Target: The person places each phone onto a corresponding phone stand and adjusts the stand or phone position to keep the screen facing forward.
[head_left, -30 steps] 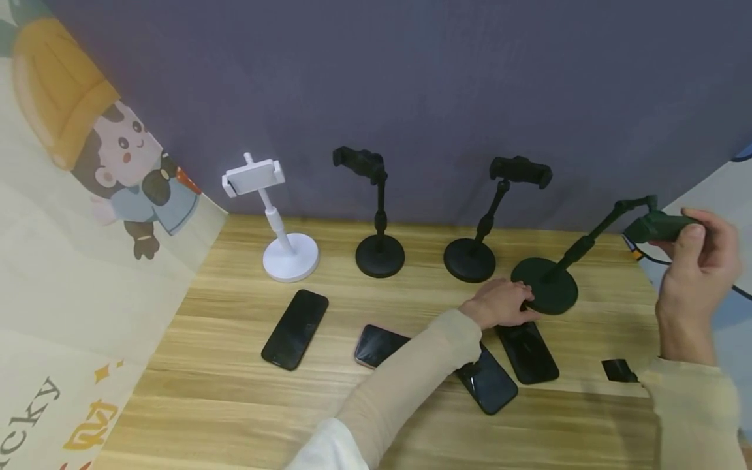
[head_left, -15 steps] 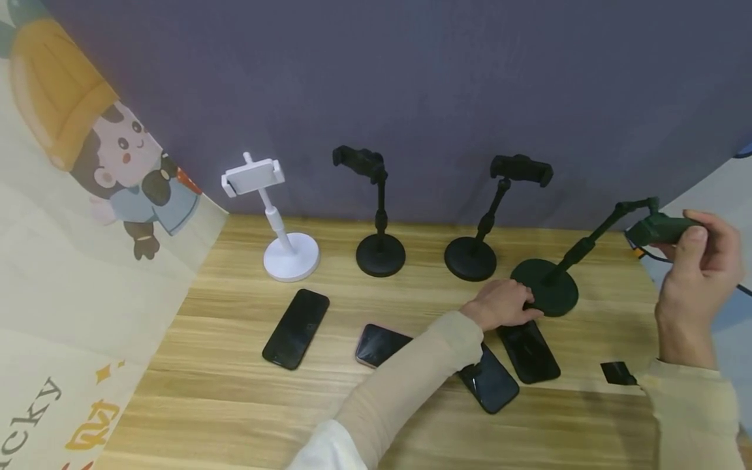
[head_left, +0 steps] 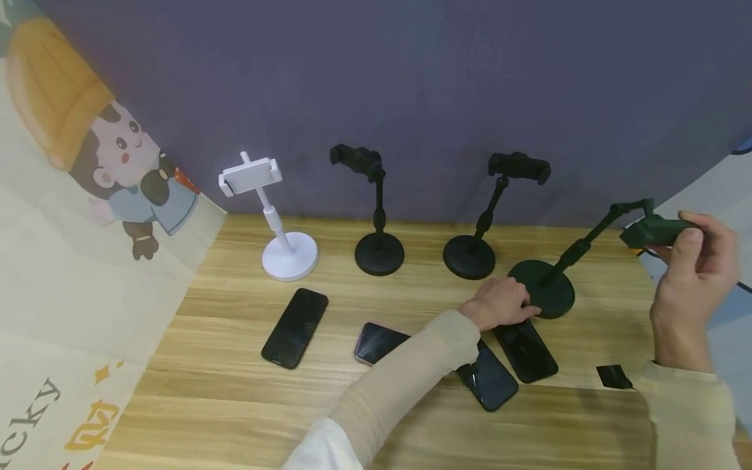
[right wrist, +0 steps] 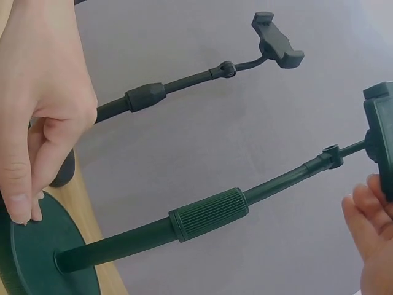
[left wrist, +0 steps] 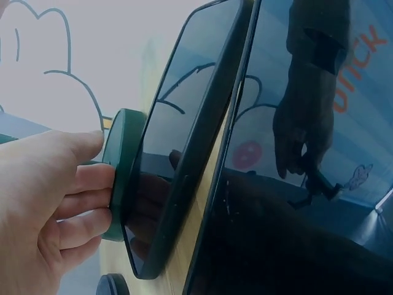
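Observation:
A dark green phone stand (head_left: 546,290) stands at the right of the table, its neck leaning right. My left hand (head_left: 499,303) holds the near left rim of its round base, fingers curled and touching the top, as the left wrist view also shows at the green base (left wrist: 123,153). My right hand (head_left: 696,281) grips the stand's clamp head (head_left: 655,232) between thumb and fingers. In the right wrist view the ribbed collar (right wrist: 209,214) on the green pole is bare. A black phone (head_left: 525,352) lies just in front of the base, partly under my left hand.
A white phone stand (head_left: 290,256) and two black phone stands (head_left: 379,253) (head_left: 469,256) line the back wall. Phones lie in front: one at left (head_left: 295,328), one partly under my left sleeve (head_left: 378,344), another (head_left: 490,382) beside it. A small black piece (head_left: 613,376) lies at right.
The green stand has shifted slightly toward the near side, its base and clamp head together, with both hands still on it. The other stands and the phones stay in place.

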`<action>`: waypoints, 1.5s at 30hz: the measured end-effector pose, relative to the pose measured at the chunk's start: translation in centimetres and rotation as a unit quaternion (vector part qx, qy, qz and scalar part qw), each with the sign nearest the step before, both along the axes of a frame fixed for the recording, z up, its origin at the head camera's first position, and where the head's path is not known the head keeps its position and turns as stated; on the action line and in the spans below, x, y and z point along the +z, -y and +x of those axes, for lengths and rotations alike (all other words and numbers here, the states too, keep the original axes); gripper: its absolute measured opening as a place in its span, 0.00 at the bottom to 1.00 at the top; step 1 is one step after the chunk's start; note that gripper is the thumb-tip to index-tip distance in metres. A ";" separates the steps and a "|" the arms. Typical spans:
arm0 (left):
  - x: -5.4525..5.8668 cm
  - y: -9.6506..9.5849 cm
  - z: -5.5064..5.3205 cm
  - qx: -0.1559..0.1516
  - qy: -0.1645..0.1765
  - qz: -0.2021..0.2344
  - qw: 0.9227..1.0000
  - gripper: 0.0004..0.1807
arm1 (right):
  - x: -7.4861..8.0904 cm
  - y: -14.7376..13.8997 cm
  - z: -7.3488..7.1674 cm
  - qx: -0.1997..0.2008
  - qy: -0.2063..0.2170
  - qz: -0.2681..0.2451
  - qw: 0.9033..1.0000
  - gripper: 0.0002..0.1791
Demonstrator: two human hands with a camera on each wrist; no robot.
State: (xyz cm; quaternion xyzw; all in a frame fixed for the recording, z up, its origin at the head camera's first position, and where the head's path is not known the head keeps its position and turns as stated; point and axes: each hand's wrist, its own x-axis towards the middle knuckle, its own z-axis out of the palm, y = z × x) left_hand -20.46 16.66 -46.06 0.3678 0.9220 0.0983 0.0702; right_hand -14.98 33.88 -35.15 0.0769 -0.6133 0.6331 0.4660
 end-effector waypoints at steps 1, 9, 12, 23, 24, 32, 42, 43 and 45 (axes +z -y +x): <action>0.0 0.1 0.0 0.001 -0.001 0.001 1.000 0.31 | 0.0 0.1 0.0 -0.002 0.002 0.003 1.000 0.14; -0.2 0.2 0.3 0.007 -0.013 -0.005 1.000 0.31 | -0.3 0.3 0.2 -0.013 0.013 0.013 1.000 0.15; -0.3 0.2 0.4 0.005 -0.014 -0.004 1.000 0.32 | -0.4 0.4 0.3 -0.014 0.019 0.025 0.999 0.15; -0.7 0.6 0.7 0.001 -0.005 0.021 1.000 0.27 | -0.5 0.5 0.5 -0.020 0.032 0.037 0.999 0.16; -0.8 0.6 0.8 -0.001 -0.006 0.022 1.000 0.24 | -0.5 0.5 0.4 -0.019 0.031 0.033 0.999 0.16; -1.1 0.6 0.8 -0.010 -0.016 0.020 1.000 0.18 | -0.7 0.2 0.2 0.010 0.021 -0.002 1.000 0.16; -0.5 0.6 1.8 -0.047 -0.067 -0.081 0.993 0.24 | -1.0 -0.9 -0.2 0.074 0.001 -0.049 0.996 0.17; -0.4 0.7 1.9 -0.048 -0.057 -0.088 0.993 0.27 | -1.1 -1.0 -0.2 0.080 0.002 -0.052 0.995 0.18; -0.2 0.9 1.9 -0.049 -0.031 -0.098 0.994 0.31 | -1.4 -1.1 -0.2 0.081 0.010 -0.048 0.995 0.19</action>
